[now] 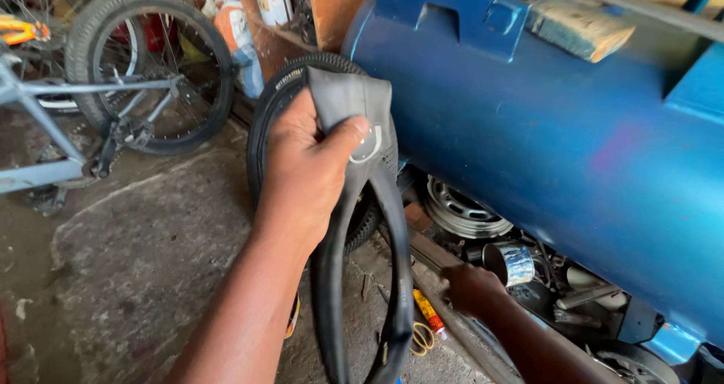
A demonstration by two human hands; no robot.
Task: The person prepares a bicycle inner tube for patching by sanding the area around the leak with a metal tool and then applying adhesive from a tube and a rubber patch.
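Observation:
My left hand (305,169) is raised in the middle of the view and is shut on a black bicycle inner tube (332,278). The tube is folded over my fingers, its loop hanging down towards the floor. My thumb presses beside a pale ring-shaped mark (367,146) on the rubber. My right hand (469,286) reaches low to the right, under the blue tank, next to a shiny metal can (513,262). Its fingers are turned away, so I cannot see whether it holds anything.
A big blue metal tank (573,135) fills the right side, with a worn block (579,27) on top. A black tyre (265,120) leans behind my left hand. A grey bicycle (113,90) stands at left. A steel rim (460,212) and a small red-yellow tube (427,312) lie below.

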